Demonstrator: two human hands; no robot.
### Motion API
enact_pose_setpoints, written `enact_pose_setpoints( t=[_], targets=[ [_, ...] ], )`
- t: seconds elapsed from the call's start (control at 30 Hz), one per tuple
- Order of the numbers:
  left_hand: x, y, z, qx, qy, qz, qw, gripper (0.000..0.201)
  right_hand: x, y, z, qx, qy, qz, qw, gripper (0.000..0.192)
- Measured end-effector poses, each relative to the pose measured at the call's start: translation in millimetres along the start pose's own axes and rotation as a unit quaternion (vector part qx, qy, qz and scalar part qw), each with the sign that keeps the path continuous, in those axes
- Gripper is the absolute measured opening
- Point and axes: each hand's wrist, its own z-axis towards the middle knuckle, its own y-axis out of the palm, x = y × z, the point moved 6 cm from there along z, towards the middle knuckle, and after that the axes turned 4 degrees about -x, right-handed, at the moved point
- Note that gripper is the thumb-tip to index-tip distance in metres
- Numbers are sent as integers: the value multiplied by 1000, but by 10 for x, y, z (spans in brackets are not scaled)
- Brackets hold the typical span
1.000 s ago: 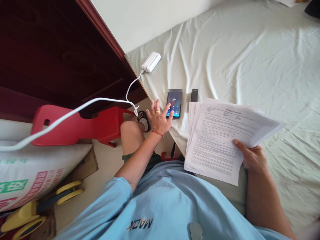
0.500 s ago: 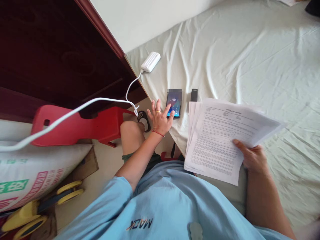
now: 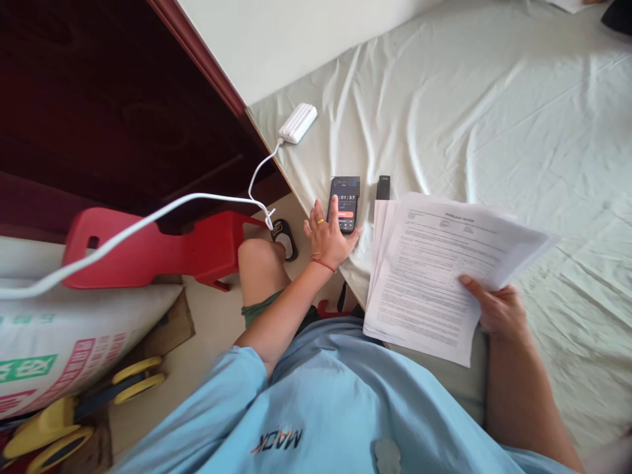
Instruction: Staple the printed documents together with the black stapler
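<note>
My left hand (image 3: 332,238) is open over the lower part of a smartphone (image 3: 349,217), its fingers spread and the index finger over the lit screen. The phone lies face up on the pale cloth and shows large timer digits on a dark background. My right hand (image 3: 501,309) grips the right side of a sheaf of printed papers (image 3: 429,283), thumb on top and the other fingers underneath. The sheets fan out a little at their left edge. Just beyond the papers lies a small black stick-shaped object (image 3: 384,187).
A white power bank (image 3: 297,123) with a white cable (image 3: 148,220) rests near the cloth-covered surface's (image 3: 494,118) left edge. A red plastic chair (image 3: 162,247) and a printed sack (image 3: 74,349) stand at left. Dark red wooden panelling (image 3: 108,99) rises behind them.
The phone screen has switched from a blue keypad to a dark timer. My left hand has shifted slightly right, across the phone's lower part. The papers stay in my right hand, almost unmoved.
</note>
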Motion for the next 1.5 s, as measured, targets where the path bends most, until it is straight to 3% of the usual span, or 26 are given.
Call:
enact_pose_setpoints(
  t=[0.33,0.77,0.87,0.93,0.97,1.03,1.13,1.2,1.23,1.3,1.5],
  targets=[
    [-35,-88,132,-3,-20,30,999,103,-31,28,-14,-14,2,-1,1000,43],
    [-329,-218,933,38,-48,-11,998,96,0,14,-13,-9,18,14,1000,38],
    [-294,-289,846,90,-14,-63,994,85,-16,29,-24,-6,20,17,1000,38],
    [-160,-302,590,94,49,-152,983,70,-28,33,-25,-5,15,20,1000,41],
    [-67,-277,414,66,83,-219,970,62,-32,29,-22,-1,12,22,1000,43],
    [132,-155,14,-47,115,-374,919,57,-32,3,-14,17,5,22,1000,47],
    [386,112,-566,-241,57,-578,777,67,-25,-30,-7,40,-10,18,999,48],
    [492,247,-814,-310,14,-660,684,69,-15,-12,-11,29,-13,12,999,45],
    [513,305,-884,-328,-3,-677,659,67,-5,6,-14,17,-10,9,1000,45],
    [490,398,-929,-327,-37,-689,646,60,24,39,-21,-7,2,8,1000,47],
    [389,494,-864,-267,-75,-681,678,55,46,4,11,0,-22,-32,999,49]
  ],
)
